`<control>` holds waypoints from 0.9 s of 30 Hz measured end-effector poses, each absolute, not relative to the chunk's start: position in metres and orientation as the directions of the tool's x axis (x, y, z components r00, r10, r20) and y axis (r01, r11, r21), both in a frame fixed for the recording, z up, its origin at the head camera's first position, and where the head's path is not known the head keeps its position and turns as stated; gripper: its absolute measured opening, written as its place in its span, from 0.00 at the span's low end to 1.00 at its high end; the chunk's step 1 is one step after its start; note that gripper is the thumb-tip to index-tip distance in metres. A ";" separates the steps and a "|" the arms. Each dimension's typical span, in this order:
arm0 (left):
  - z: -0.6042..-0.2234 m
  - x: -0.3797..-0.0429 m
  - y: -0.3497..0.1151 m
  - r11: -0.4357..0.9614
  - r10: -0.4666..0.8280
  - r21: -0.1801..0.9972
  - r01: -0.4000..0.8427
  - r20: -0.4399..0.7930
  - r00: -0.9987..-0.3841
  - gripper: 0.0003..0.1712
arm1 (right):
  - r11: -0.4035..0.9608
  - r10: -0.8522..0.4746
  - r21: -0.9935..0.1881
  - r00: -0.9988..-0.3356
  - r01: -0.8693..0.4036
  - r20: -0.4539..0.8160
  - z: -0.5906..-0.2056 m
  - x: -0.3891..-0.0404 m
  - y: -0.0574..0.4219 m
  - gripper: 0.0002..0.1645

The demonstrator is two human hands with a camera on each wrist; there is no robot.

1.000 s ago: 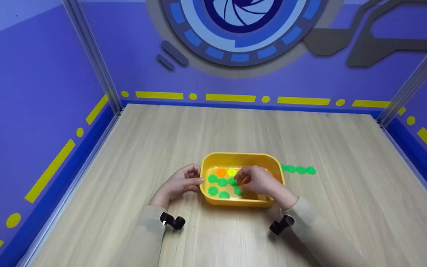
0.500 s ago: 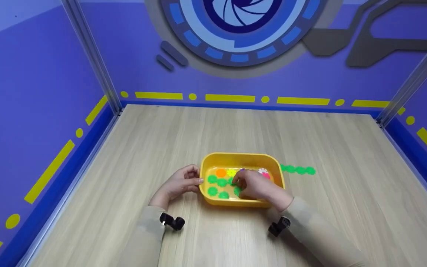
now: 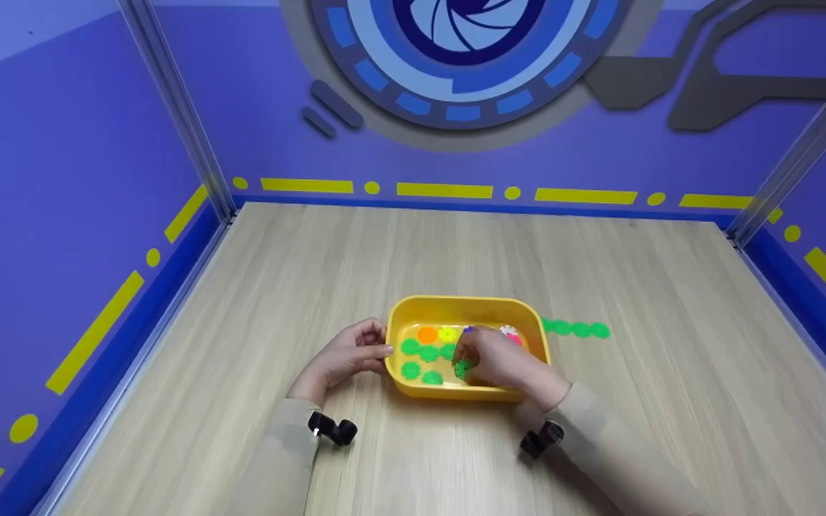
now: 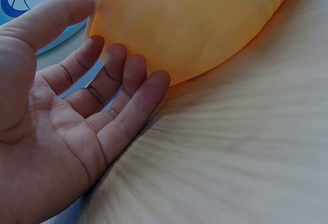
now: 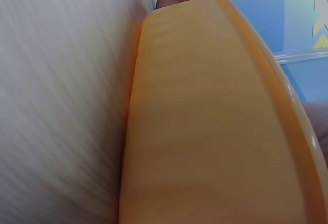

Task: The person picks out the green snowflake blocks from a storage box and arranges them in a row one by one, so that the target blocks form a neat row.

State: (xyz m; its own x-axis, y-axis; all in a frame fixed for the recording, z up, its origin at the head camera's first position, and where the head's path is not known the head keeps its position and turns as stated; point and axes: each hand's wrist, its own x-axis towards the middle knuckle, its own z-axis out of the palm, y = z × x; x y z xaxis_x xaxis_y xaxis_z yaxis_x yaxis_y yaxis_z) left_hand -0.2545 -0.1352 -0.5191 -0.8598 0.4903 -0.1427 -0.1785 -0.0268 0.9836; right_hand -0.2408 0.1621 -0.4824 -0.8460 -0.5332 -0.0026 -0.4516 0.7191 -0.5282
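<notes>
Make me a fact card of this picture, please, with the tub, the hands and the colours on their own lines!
Main thing: yellow tub, on a wooden table
Left hand: holds the tub's left end
Right hand: is in the tub; can't tell whether it grips a piece
Inside: green pieces, orange piece, yellow piece, white piece, pink piece, blue bit
Outside: row of green pieces on the table, right of the tub

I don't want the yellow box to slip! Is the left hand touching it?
Touching. The left wrist view shows the left hand with its fingertips right against the outer wall of the yellow box.
</notes>
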 end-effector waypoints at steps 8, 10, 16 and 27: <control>-0.519 -0.254 -0.135 -0.023 0.491 0.983 -0.180 -0.146 -0.859 0.12 | 0.705 -0.543 -0.545 -0.840 -0.454 -0.001 -0.479 -0.237 0.167 0.11; -0.519 -0.254 -0.135 -0.026 0.489 0.983 -0.183 -0.147 -0.860 0.12 | 0.708 -0.541 -0.543 -0.841 -0.452 -0.004 -0.478 -0.237 0.167 0.11; -0.519 -0.255 -0.136 -0.026 0.483 0.981 -0.193 -0.157 -0.861 0.12 | 0.715 -0.531 -0.548 -0.847 -0.433 -0.024 -0.478 -0.237 0.168 0.10; -0.523 -0.256 -0.135 -0.036 0.488 0.981 -0.191 -0.149 -0.860 0.13 | 0.715 -0.500 -0.598 -0.863 -0.363 -0.075 -0.472 -0.239 0.177 0.08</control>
State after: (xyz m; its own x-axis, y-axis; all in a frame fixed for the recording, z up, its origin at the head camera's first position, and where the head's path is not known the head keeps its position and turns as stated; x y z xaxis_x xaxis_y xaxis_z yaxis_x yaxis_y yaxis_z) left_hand -0.2559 -0.1350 -0.5227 -0.8601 0.4878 -0.1493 -0.1908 -0.0362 0.9810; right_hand -0.2390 0.1766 -0.4720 -0.8626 -0.5004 -0.0749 -0.3626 0.7146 -0.5982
